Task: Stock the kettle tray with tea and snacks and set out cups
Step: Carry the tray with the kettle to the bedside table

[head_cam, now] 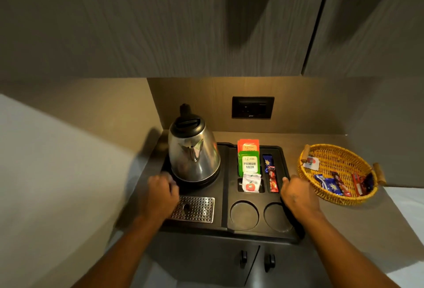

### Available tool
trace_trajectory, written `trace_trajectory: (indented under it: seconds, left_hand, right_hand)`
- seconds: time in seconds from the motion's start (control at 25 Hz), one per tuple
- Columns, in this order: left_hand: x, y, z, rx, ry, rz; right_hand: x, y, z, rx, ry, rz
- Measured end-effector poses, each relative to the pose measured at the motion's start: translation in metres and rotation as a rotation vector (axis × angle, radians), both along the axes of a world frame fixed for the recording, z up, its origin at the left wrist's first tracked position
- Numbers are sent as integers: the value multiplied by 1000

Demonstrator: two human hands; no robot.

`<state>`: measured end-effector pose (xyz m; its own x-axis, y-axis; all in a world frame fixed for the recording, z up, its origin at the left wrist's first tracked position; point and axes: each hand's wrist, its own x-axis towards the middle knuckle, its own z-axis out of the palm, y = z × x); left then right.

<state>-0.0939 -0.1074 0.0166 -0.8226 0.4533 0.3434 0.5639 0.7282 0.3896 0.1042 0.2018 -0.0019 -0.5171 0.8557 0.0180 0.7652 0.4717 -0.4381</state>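
Note:
A black kettle tray (pixel 226 196) sits on the counter with a steel kettle (pixel 193 152) at its back left. Its slots hold orange and green tea sachets (pixel 249 161), a white sachet (pixel 251 183) and slim snack bars (pixel 271 175). Two round cup wells (pixel 244 214) at the front hold nothing. My left hand (pixel 161 196) grips the tray's left edge beside the perforated metal drip grate (pixel 195 209). My right hand (pixel 298 196) grips the tray's right edge.
A yellow wicker basket (pixel 337 174) on the right of the counter holds a white sachet and several snack bars. A black wall socket (pixel 252 107) is behind the tray. Cabinet doors hang overhead and two handles (pixel 257 260) sit below the counter.

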Motion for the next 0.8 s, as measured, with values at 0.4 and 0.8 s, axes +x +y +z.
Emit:
trace_trajectory:
  seconds: [0.4, 0.8]
  left_hand:
    - [-81, 17, -19, -250, -409, 165]
    - [-76, 7, 23, -239, -287, 211]
  right_hand:
    - [-17, -2, 1, -105, 15, -167]
    - [-20, -22, 44, -34, 59, -262]
